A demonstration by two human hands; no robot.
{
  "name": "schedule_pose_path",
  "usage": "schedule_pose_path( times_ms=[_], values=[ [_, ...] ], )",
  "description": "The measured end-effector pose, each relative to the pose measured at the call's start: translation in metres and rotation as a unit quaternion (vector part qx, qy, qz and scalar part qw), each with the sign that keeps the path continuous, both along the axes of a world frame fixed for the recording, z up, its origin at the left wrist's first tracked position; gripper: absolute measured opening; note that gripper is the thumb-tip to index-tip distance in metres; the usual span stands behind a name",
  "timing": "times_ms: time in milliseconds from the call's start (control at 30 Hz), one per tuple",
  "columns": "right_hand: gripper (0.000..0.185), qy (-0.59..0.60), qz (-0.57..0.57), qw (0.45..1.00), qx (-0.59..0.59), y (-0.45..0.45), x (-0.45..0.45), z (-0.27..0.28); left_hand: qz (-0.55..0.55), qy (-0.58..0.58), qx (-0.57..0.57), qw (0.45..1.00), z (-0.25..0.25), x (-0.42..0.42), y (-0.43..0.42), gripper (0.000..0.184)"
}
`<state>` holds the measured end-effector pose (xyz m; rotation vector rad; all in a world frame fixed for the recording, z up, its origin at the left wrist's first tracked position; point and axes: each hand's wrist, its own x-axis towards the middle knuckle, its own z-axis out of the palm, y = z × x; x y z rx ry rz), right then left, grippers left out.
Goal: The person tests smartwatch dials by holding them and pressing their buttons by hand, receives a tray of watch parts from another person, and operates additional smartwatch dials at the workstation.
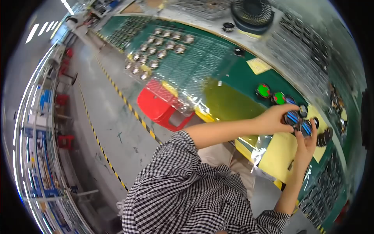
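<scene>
My left hand [274, 119] is closed around a dark round part [291, 117] whose shiny face shows blue stripes. Close beside it, my right hand [306, 142] grips a second dark round part [306, 128] with similar blue stripes. The two parts are held side by side, and I cannot tell whether they touch. Just beyond my left hand, two round parts with green faces, one [263, 90] and another [279, 98], lie on the green mat. A small dark piece [303, 110] stands near my fingertips. Below my hands lies a yellow sheet [278, 156].
Clear plastic trays [187, 58] to the left carry several round metal parts [159, 41]. A red stool [156, 105] stands by the table's edge. Dark stacked rings [324, 137] sit right of my hands. At the back is a black round fan-like object [252, 15].
</scene>
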<state>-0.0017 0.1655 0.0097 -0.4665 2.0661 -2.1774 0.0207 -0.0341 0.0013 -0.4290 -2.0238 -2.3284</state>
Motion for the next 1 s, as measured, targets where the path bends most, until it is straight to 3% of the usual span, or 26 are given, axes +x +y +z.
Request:
schedule_pose_path(
  times_ms=[200,400,667,833,1000],
  values=[
    [0.057,-0.006,-0.033,0.999,0.020,-0.005,0.003,0.005,0.018,0.028,-0.027,0.999,0.009,0.001,-0.002,0.067],
    [0.056,-0.023,-0.064,0.991,0.116,-0.004,0.006,0.010,0.026,0.082,-0.034,0.996,0.004,-0.001,-0.001,0.066],
    [0.055,-0.007,-0.040,0.999,0.035,-0.005,0.002,0.001,0.041,0.118,-0.049,0.991,0.006,0.000,-0.003,0.067],
    [0.056,-0.021,-0.063,0.993,0.093,-0.004,0.004,0.007,0.043,0.136,-0.113,0.983,0.007,0.001,-0.005,0.066],
    [0.056,-0.006,-0.039,0.998,0.042,0.001,-0.001,-0.002,0.016,0.187,-0.128,0.974,0.002,0.004,0.000,0.066]
  ],
)
